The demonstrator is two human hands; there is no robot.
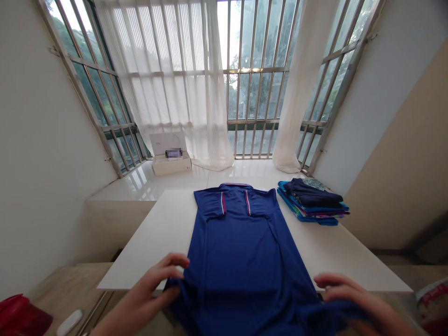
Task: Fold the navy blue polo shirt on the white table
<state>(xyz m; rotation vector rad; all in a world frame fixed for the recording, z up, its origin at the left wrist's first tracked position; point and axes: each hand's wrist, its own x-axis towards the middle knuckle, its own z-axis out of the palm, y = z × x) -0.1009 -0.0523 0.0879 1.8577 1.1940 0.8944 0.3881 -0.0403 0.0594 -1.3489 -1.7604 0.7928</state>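
Note:
A dark blue polo shirt (241,256) lies front side down on the white table (154,238), collar at the far end. Both sleeves are folded inward over its back, their red and white striped cuffs facing each other. At the near left edge, my left hand (154,284) has cloth gathered between thumb and fingers. My right hand (357,298) grips the near right corner, and fabric drapes over part of it. The shirt's lower end hangs past the table's near edge, lifted at both corners and slightly blurred.
A stack of folded clothes (311,200) sits at the table's back right. On the window ledge (129,184) stands an open white box (171,165). Barred windows and sheer curtains (168,84) rise behind. A red object (23,315) is low on the left.

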